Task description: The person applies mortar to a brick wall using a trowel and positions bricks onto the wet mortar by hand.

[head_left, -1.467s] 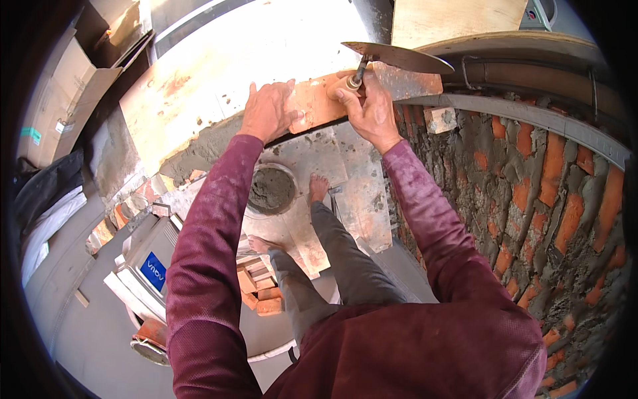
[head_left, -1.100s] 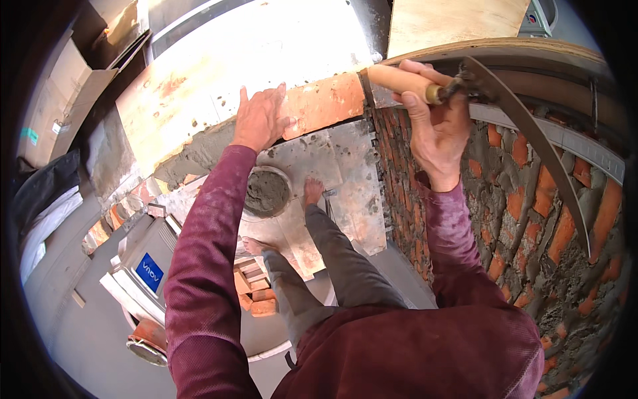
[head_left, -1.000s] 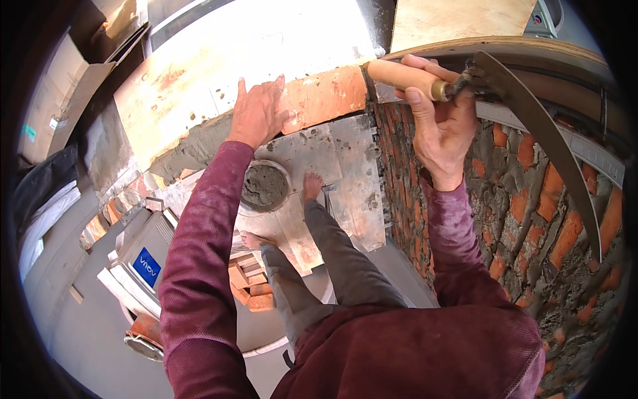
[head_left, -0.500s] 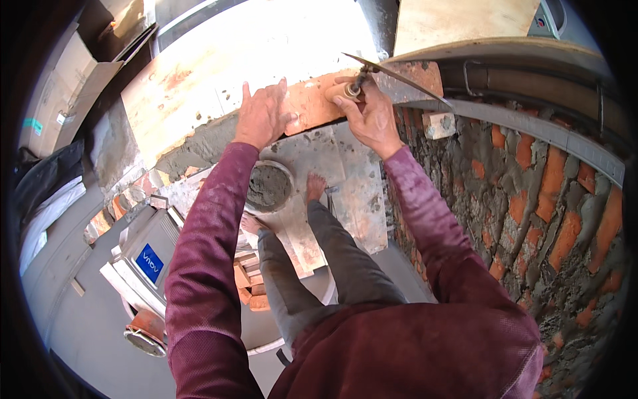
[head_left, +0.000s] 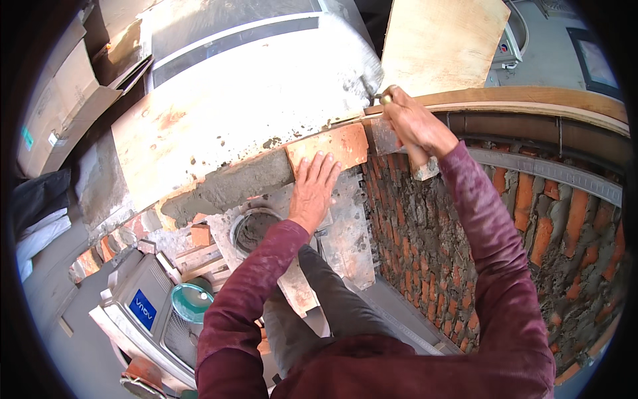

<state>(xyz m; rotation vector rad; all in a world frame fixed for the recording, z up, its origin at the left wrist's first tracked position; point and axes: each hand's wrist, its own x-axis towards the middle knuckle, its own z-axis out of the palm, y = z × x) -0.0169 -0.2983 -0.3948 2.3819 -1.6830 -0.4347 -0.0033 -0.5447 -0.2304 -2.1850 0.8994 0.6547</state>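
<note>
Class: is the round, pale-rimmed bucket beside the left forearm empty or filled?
The round bucket is not empty: grey mortar shows inside its rim. How full, I cannot tell.

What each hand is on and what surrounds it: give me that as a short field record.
Left hand: laid open on orange brick
Right hand: closed on trowel
Trowel blade: motion-blurred, beyond the right hand
Left of brick: band of grey mortar
Right side: rough brick wall
Far left: cardboard box
Lower left: teal bowl
</note>
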